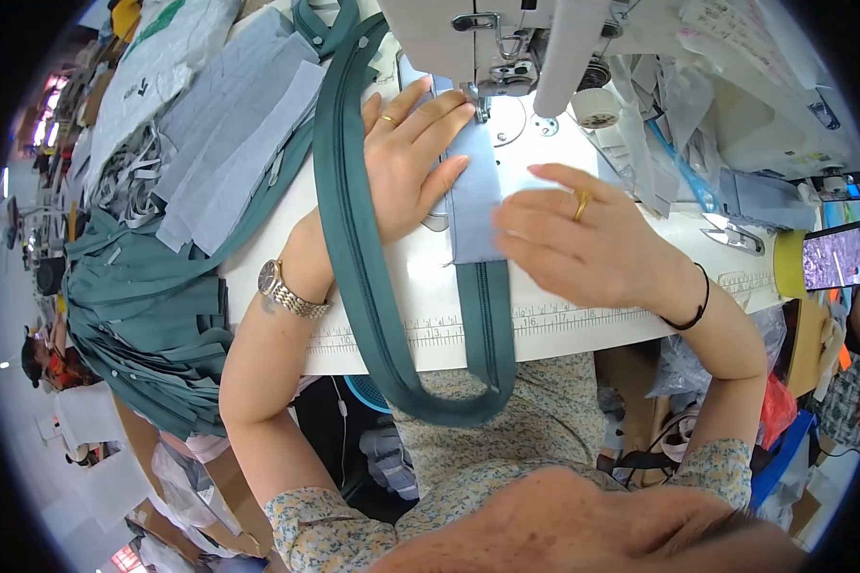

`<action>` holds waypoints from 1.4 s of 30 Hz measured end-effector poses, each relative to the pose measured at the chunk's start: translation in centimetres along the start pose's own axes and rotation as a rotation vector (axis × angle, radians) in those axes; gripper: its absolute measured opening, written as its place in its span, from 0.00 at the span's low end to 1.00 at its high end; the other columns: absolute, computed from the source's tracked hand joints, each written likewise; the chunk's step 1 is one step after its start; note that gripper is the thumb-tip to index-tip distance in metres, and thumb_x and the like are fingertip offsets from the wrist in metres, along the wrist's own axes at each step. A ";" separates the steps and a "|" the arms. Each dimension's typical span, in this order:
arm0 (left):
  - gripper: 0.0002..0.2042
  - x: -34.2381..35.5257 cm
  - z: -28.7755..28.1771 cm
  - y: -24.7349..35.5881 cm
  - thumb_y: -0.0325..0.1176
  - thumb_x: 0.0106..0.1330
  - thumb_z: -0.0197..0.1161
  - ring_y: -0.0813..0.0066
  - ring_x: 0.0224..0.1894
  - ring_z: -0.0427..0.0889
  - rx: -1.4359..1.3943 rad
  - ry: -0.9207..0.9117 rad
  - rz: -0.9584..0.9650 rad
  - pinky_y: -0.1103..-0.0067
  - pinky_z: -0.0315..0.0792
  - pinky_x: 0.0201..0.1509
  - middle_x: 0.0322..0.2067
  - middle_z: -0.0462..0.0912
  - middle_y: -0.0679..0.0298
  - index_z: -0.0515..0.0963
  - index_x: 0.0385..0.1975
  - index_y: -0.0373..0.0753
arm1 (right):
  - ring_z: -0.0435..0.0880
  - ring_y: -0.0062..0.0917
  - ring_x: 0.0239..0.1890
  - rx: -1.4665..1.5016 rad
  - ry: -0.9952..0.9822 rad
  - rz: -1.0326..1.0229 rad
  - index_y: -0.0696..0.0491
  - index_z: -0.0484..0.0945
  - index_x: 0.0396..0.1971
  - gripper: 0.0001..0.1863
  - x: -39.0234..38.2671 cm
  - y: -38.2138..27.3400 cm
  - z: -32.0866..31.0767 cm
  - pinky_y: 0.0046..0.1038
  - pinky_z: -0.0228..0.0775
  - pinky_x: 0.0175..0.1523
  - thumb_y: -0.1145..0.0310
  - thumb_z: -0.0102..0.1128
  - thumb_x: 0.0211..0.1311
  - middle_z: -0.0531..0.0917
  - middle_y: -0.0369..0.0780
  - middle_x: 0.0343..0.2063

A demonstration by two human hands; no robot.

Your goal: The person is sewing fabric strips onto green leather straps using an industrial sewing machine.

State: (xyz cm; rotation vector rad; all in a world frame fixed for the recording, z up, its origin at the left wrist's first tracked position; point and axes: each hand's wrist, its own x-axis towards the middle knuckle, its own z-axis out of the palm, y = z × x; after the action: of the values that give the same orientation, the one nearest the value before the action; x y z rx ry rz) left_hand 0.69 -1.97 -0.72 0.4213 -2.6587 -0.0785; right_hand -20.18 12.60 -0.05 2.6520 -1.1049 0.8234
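Note:
My left hand (409, 158) lies flat, fingers spread, on a blue-grey fabric piece (475, 181) under the sewing machine's presser foot (483, 110). My right hand (583, 239) is at the right edge of this fabric. Its index finger stretches out apart from the others; the other fingertips are blurred, and I see nothing held in them. From beneath the fabric's near end comes a dark green zipper tape (487, 320). It loops over the table's front edge and back up across my left wrist.
A heap of green zipper tape (143, 315) hangs at the left, beside stacked blue-grey fabric pieces (244, 124). A printed ruler strip (564, 315) runs along the table's front edge. Metal thread snips (733, 236) lie at the right, near a phone (833, 258) and a yellow tape roll (789, 265).

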 end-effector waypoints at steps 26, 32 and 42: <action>0.17 0.1 -0.6 -0.1 0.31 0.63 0.64 0.51 0.60 0.75 -0.024 0.052 0.120 0.63 0.70 0.64 0.55 0.81 0.57 0.80 0.52 0.36 | 0.70 0.34 0.66 0.009 -0.156 0.263 0.49 0.79 0.55 0.24 0.4 1.2 0.6 0.48 0.55 0.70 0.62 0.67 0.57 0.75 0.42 0.62; 0.18 -0.1 -0.3 -0.2 0.30 0.66 0.62 0.50 0.62 0.73 -0.032 0.056 0.063 0.64 0.69 0.66 0.57 0.79 0.56 0.77 0.56 0.36 | 0.68 0.35 0.67 0.000 -0.187 0.278 0.47 0.77 0.58 0.26 0.5 1.2 0.6 0.51 0.54 0.70 0.60 0.66 0.59 0.73 0.43 0.64; 0.11 0.8 -4.1 3.0 0.30 0.65 0.63 0.56 0.47 0.82 0.090 -0.305 -0.349 0.71 0.76 0.52 0.44 0.83 0.58 0.80 0.45 0.36 | 0.68 0.35 0.67 -0.005 -0.179 0.295 0.46 0.75 0.60 0.28 0.4 1.3 0.9 0.54 0.55 0.69 0.60 0.66 0.58 0.73 0.41 0.63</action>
State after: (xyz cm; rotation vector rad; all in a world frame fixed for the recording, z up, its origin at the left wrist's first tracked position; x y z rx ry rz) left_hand 0.97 0.68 3.69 0.9707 -2.8602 -0.1408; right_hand -20.49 11.14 -0.69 2.6372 -1.5686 0.6324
